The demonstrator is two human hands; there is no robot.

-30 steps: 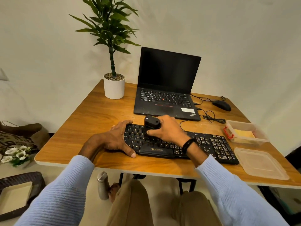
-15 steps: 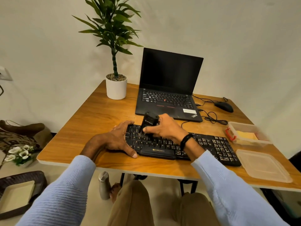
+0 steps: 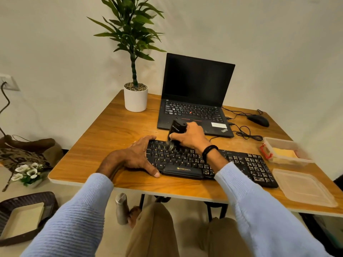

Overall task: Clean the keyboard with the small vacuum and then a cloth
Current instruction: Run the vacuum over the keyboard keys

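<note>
Brown wood makes the table [image 3: 111, 134]. Far behind the left hand [image 3: 136, 156] stands a plant pot [image 3: 135, 99]. That hand holds the left end of the keyboard [image 3: 241, 164], fingers curled over the back edge, thumb along the front. Just right of it, the small vacuum [image 3: 177, 129] leans with its brush on the keys. The right hand [image 3: 190, 137] is wrapped tight around the vacuum. Behind this hand sits a laptop [image 3: 196, 84]. Well to its right are a mouse [image 3: 258, 120] and a clear box [image 3: 297, 161] with a yellow cloth [image 3: 283, 152].
</note>
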